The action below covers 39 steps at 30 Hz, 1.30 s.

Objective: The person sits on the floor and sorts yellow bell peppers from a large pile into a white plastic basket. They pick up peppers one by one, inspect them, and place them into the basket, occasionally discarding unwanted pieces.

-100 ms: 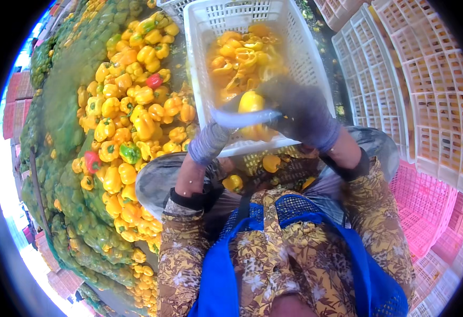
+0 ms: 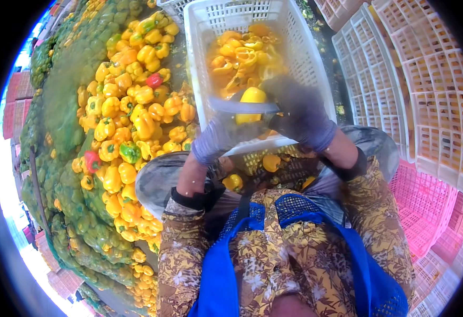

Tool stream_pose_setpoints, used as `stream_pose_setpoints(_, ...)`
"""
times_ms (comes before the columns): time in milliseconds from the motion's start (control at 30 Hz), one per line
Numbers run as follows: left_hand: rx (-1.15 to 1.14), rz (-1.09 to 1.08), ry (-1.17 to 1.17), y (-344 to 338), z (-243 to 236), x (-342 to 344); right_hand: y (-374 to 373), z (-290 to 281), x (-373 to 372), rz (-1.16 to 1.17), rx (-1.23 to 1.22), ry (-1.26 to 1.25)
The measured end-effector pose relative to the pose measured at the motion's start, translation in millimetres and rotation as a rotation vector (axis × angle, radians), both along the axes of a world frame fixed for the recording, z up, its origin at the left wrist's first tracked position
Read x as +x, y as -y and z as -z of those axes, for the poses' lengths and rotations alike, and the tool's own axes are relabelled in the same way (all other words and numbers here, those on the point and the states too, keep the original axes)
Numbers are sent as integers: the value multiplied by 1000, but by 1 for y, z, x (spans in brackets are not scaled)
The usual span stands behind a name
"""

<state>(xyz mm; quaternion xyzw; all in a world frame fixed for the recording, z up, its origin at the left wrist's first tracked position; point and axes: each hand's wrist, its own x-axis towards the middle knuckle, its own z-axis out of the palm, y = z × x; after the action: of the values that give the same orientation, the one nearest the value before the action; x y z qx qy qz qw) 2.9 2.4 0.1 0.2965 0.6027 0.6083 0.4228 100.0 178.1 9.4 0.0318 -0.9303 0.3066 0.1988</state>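
Observation:
Over the near end of a white plastic crate [image 2: 308,68], my gloved left hand [image 2: 226,131] is closed around a yellow bell pepper [image 2: 253,96]. My right hand [image 2: 304,113], in a dark glove with a purple cuff, grips a knife [image 2: 247,108] whose blade lies across the pepper and points left. Motion and haze blur the fingers of both hands. Beyond them, cut yellow pepper pieces [image 2: 242,53] lie inside the crate.
At my left is a heap of yellow peppers [image 2: 141,124] with a few red and green ones, beside green net sacks [image 2: 67,127]. White crates [image 2: 369,79] and a pink crate [image 2: 422,206] stand at right. Loose peppers [image 2: 233,183] lie between my legs.
The knife blade has moved slightly up and away from me across the pepper. My left hand has shifted a little to the right, now covering more of the pepper's near side.

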Motion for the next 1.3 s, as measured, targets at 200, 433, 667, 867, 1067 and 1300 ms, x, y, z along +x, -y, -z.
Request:
stream_pose_setpoints(200, -46, 29, 231, 5, -2, -1, -11, 7, -3, -115, -187, -12)
stream_pose_setpoints(433, -79, -44, 410, 19, 16, -12, -17, 12, -1, -9, -1379, 592)
stream_pose_setpoints(667, -391, -55, 321, 12, 43, -20, -31, 9, -10, -166, -369, 643)
stream_pose_setpoints(867, -260, -267, 155, 39, 30, -21, -76, -36, -77, -17, -515, 705)
stream_pose_setpoints(1067, 163, -416, -927, 55, 41, 4, -100, -52, -80, 100, -1079, -47)
stream_pose_setpoints(1300, -332, 866, -1005, 24, 115, 94, -44, -27, -10, 326, -779, 504)
